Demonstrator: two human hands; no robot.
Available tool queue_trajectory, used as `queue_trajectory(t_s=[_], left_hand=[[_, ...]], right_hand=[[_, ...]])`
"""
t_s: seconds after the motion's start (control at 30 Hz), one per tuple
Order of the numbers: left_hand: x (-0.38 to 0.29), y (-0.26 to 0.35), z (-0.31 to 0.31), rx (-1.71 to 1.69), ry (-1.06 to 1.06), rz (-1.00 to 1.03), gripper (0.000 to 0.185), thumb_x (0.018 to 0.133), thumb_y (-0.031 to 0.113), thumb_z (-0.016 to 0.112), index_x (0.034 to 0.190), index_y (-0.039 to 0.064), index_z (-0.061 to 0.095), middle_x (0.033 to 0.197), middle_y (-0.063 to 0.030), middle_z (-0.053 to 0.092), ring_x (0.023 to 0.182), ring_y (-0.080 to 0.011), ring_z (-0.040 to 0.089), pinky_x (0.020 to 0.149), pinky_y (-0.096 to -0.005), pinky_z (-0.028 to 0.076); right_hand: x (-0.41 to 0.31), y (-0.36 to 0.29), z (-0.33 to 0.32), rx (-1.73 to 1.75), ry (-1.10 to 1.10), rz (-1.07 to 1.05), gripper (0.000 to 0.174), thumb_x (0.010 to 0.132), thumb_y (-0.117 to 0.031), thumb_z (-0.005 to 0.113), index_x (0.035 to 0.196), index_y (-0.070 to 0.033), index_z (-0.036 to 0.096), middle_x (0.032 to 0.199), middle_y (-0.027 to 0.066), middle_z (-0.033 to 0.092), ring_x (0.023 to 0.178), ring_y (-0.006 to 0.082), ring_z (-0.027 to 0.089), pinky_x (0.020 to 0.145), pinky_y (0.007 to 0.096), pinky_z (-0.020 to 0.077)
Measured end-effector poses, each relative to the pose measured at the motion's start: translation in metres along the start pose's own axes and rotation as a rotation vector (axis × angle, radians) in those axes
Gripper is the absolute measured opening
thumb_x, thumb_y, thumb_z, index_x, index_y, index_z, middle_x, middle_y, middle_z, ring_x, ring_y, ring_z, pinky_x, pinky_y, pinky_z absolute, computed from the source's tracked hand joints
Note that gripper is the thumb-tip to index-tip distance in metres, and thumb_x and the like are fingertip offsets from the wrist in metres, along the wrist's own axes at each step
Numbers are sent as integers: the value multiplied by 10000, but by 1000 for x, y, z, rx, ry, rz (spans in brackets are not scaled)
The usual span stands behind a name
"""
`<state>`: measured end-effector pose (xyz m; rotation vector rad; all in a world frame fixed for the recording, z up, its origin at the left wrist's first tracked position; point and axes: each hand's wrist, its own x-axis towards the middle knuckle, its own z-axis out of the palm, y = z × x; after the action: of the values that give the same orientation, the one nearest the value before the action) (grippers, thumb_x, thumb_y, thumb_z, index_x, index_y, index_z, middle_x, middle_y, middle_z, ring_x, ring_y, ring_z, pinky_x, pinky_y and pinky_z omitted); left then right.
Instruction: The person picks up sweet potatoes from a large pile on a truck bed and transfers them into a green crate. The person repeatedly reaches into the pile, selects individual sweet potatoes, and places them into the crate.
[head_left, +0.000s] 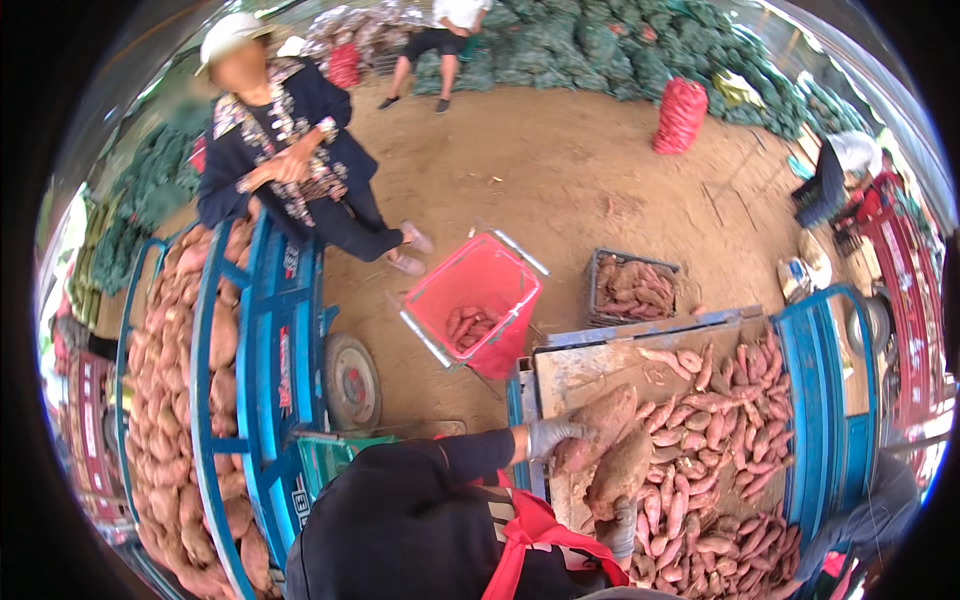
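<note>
Two very large sweet potatoes are held side by side over the truck bed. My left hand (555, 439), in a grey glove, grips the end of the farther large sweet potato (606, 418). My right hand (621, 528), gloved too, has hold of the lower end of the nearer large sweet potato (621, 469). Beneath and beyond them, many smaller sweet potatoes (697, 442) lie heaped on the bed (581, 375) of a blue cargo vehicle. Parts of both hands' fingers are hidden behind the tubers.
A red bag on a frame (517, 330) holds some sweet potatoes, near a full crate (590, 289). At left, a person (292, 135) leans on a blue cart (259, 360) loaded with large tubers. Another worker's sleeve (862, 525) reaches in at right. Green mesh sacks (585, 45) are stacked behind.
</note>
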<state>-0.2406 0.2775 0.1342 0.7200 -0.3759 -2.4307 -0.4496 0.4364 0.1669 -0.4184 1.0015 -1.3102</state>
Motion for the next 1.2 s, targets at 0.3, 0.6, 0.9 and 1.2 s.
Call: queue_trajectory(t_s=[0.3,0.6,0.9,1.2], left_hand=[[-206,2,-46,-281,402,41,591,909,254,746,1431,81,531,1185,-89,675,958,-218,684,877,-357,571],[-307,-101,-56,-168,571,699,616,958,295,689,1488,103,439,1393,-122,587,1238,-270,600,1044,-449,512],[-426,-221,-52,-427,696,755,716,921,244,735,1529,103,382,1428,-112,556,1280,-279,566,1105,-447,455],[-489,-212,-128,93,1255,599,960,806,276,803,1567,40,267,1446,-181,515,1255,-290,567,1051,-405,475]], right_hand=[[11,34,-40,52,-233,408,716,890,-472,712,1408,-30,491,1286,164,632,1146,342,631,945,465,558],[15,62,74,-366,-605,274,503,1008,-246,549,1436,11,493,1166,94,664,983,189,627,862,303,518],[-53,34,-47,-214,-225,762,407,987,-292,608,1300,-36,567,1165,95,672,987,255,668,842,388,570],[-86,-30,-104,-293,-38,608,495,992,-287,601,1402,-31,494,1285,98,614,1135,254,608,960,382,514]])
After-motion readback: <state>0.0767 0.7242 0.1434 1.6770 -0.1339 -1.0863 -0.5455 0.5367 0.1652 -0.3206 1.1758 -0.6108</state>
